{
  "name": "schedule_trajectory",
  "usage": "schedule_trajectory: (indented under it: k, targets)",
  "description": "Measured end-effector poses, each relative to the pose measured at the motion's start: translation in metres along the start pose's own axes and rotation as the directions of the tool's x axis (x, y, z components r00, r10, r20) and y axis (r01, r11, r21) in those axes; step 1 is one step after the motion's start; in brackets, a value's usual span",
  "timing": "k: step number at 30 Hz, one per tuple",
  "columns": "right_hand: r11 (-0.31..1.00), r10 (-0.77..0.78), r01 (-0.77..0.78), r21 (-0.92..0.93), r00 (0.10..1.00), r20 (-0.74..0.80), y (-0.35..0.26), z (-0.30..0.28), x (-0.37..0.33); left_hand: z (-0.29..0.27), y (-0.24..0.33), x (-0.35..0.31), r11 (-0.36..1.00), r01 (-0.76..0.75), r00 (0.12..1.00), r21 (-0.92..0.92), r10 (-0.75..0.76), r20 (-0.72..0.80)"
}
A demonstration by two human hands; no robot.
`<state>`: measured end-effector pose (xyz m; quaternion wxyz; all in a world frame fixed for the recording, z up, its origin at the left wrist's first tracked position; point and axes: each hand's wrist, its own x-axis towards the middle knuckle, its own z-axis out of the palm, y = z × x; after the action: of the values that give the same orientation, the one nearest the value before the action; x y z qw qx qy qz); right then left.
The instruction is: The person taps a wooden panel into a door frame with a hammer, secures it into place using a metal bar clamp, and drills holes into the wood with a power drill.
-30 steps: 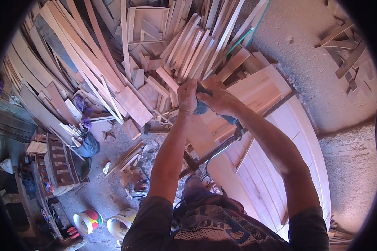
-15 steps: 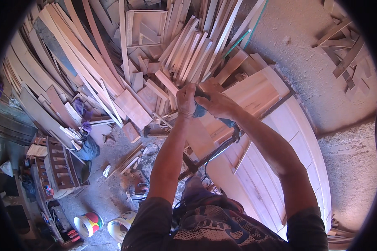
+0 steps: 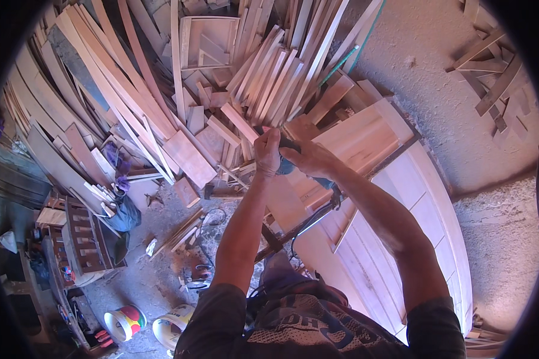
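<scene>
My left hand (image 3: pixel 268 151) is closed on the front part of a dark green handheld power tool (image 3: pixel 285 167). My right hand (image 3: pixel 311 159) wraps the tool's rear part, and its exact kind is hidden by my fingers. The tool rests on or just over a pale wooden panel (image 3: pixel 365 143), its underside out of sight. A dark cord (image 3: pixel 335 197) hangs behind it, below my right wrist. Under the panel runs a dark frame bar (image 3: pixel 317 213).
Stacked boards (image 3: pixel 126 78) and cut strips (image 3: pixel 269 84) crowd the far side. A large panelled wooden door (image 3: pixel 395 233) lies to the right. Two buckets (image 3: pixel 124 323) and a slatted wooden piece (image 3: pixel 90 233) stand at the left. Offcuts (image 3: pixel 491 66) lie far right.
Both my hands and the power tool have shifted slightly nearer to me along the panel. My grip looks the same.
</scene>
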<state>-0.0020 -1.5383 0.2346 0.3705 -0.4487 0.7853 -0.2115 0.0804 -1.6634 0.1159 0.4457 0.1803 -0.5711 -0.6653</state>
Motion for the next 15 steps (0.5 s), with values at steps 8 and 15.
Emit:
schedule_trajectory:
  k: [8, 15]
  targets:
    - [1.0, -0.012, 0.012, -0.004, 1.0, 0.026, 0.005, -0.003, 0.003, 0.003, 0.009, -0.006, 0.999, 0.029, 1.0, 0.028, -0.029, -0.009]
    - [0.994, -0.101, 0.102, -0.038, 0.994, 0.031, 0.014, -0.004, 0.009, -0.001, 0.003, -0.003, 0.999, 0.019, 1.0, 0.031, -0.019, 0.002]
